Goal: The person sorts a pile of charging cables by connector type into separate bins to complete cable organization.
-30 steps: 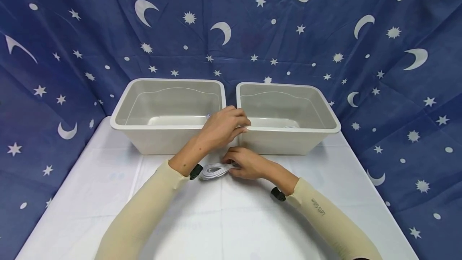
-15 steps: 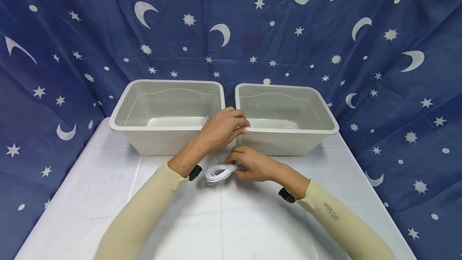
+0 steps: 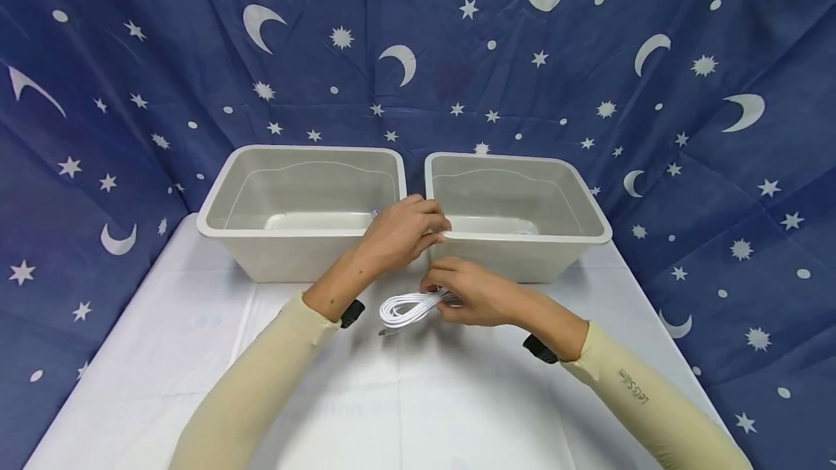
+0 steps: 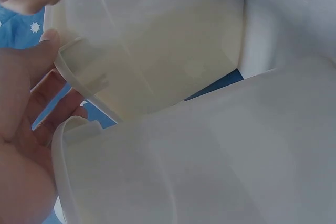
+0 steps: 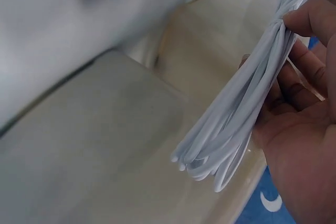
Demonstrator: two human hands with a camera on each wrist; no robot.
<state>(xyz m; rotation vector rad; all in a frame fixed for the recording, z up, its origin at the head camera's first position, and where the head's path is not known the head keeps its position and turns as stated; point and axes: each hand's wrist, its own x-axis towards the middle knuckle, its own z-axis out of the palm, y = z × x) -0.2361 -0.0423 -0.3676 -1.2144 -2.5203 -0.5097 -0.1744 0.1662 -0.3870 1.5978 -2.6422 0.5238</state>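
My left hand (image 3: 405, 231) reaches across to the near left corner of the right bin (image 3: 522, 237), a pale grey plastic tub. The left wrist view has the thumb (image 4: 48, 43) pressed on that rim, with the other fingers behind it. Below, my right hand (image 3: 480, 292) pinches a coiled white cable (image 3: 406, 309) between thumb and fingers, close in front of the bins. One loop end and a small plug stick out to the left. Tied at its middle, the bundle (image 5: 236, 98) fills much of the right wrist view.
A matching left bin (image 3: 287, 233) stands beside the right one, with a narrow gap between them. A small bluish item (image 3: 375, 213) lies inside it, and part of something white and looped (image 3: 522, 232) shows in the right bin. Blue star-print cloth hangs behind the white-covered table (image 3: 366, 412).
My right hand has shifted rightward and raised the cable bundle slightly, and its plug end now hangs in sight. My left hand stays at the bin corner.
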